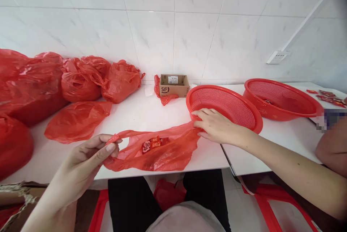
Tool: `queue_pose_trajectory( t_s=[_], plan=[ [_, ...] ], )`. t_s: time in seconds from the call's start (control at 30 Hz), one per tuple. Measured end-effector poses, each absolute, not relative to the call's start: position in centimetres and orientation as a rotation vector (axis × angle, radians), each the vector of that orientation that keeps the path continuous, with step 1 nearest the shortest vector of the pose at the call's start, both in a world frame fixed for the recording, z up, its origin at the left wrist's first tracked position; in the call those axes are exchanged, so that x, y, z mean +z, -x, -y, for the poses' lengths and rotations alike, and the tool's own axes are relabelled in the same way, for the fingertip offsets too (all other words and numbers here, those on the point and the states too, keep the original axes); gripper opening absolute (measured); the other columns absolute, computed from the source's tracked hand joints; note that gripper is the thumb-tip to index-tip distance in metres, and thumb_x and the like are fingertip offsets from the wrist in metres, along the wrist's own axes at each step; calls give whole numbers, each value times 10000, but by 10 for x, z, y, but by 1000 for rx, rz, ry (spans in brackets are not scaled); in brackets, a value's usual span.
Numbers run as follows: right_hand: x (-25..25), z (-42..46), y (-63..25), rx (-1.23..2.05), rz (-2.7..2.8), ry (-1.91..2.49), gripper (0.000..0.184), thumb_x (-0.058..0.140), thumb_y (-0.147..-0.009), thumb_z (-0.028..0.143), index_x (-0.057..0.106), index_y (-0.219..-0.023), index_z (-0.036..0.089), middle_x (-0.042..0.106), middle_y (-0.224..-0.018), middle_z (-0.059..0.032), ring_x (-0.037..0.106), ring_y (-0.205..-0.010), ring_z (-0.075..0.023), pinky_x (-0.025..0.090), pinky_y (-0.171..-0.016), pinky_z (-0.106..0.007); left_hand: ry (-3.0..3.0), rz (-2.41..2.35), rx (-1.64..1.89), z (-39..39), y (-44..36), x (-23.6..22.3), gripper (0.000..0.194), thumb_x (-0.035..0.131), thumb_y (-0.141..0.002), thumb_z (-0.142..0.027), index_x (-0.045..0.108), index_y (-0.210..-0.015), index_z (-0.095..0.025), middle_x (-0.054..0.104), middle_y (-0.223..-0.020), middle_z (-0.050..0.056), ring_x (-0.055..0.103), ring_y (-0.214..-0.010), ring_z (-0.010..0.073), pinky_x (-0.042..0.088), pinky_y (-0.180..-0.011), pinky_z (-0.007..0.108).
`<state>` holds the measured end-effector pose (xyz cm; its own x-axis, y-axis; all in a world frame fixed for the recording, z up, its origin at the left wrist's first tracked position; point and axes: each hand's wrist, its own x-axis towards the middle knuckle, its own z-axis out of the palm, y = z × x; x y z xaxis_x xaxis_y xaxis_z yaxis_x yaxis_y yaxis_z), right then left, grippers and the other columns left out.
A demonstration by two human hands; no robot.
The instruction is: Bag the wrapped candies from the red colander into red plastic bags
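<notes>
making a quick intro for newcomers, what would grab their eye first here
Probably the open red bag held between the left hand and right hand, with red packets showing inside, at the front of the white table. Then the bulging red bags at left, and the two perforated red baskets at right.

Packets (155, 144) lie inside the bag (176, 157), the box (177, 90) behind it.

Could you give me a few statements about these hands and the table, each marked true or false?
1. The left hand holds one end of the open red bag. True.
2. The right hand rests in the person's lap. False: it is at the bag's other end.
3. Small packets lie in that bag. True.
4. The nearer perforated basin is blue. False: it is red.
5. The cardboard box stands near the tiled wall. True.
</notes>
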<state>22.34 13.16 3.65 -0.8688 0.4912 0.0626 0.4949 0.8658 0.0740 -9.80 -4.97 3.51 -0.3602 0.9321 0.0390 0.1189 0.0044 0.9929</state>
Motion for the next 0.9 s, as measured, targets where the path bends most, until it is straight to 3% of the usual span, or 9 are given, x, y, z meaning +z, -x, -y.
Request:
queue_pose_trajectory(
  t_s=[0.1, 0.2, 0.37, 0.5, 0.63, 0.7, 0.8, 0.9],
  plan=[
    [54, -135, -222, 76, 3043, 721, 194, 601, -811, 90, 727, -905, 204, 618, -1269, -107, 570, -1134, -302, 475, -919, -476, -985, -1405, 1548, 43, 94, 43, 267, 843, -639, -425, 695, -657, -204, 574, -625, 12, 517, -643, 131, 469, -576, 190],
    [87, -128, -215, 400, 2663, 605, 186, 549, -864, 166, 694, -950, 246, 644, -1210, -52, 597, -1100, -235, 486, -938, -419, -819, -1280, 1742, 38, 92, 57, 291, 881, -588, -363, 699, -741, -195, 548, -650, -4, 497, -637, 118, 487, -560, 188],
    [116, -128, -204, 609, 2225, 582, 140, 551, -868, 197, 680, -917, 221, 690, -942, -20, 638, -875, -171, 510, -782, -330, -701, -1000, 2038, 34, 92, 80, 229, 828, -664, -232, 651, -797, -175, 463, -663, -45, 417, -603, 77, 506, -576, 162],
    [118, -145, -207, 650, 2043, 622, 74, 625, -833, 217, 693, -860, 205, 685, -884, -11, 627, -826, -154, 501, -740, -306, -794, -989, 2137, 32, 89, 87, 130, 743, -739, -139, 683, -851, -169, 569, -826, -24, 512, -738, 76, 524, -719, 161],
    [120, -155, -211, 758, 2095, 691, 90, 674, -819, 276, 729, -843, 209, 697, -878, -21, 630, -815, -157, 506, -755, -324, -886, -1111, 2231, 32, 82, 84, 155, 713, -755, -137, 737, -896, -196, 654, -948, -10, 575, -883, 98, 511, -830, 151],
    [122, -155, -212, 791, 2048, 721, 126, 699, -808, 319, 749, -848, 210, 707, -874, -32, 634, -824, -164, 512, -759, -329, -946, -1126, 2187, 33, 80, 80, 253, 750, -732, -197, 743, -979, -254, 680, -1044, -18, 589, -1003, 138, 517, -892, 198],
    [125, -151, -208, 913, 2025, 705, 163, 707, -804, 346, 765, -874, 211, 721, -858, -38, 647, -801, -162, 528, -726, -321, -1175, -1082, 1989, 29, 84, 77, 427, 778, -726, -290, 692, -1137, -367, 641, -1274, -4, 574, -1183, 261, 497, -999, 398],
    [132, -146, -196, 1096, 2149, 643, 144, 692, -815, 308, 771, -889, 214, 728, -853, -32, 664, -775, -151, 543, -692, -302, -1457, -1067, 1622, 15, 91, 81, 571, 737, -785, -292, 553, -1306, -436, 662, -1228, 48, 616, -1139, 304, 507, -945, 487]
  ],
)
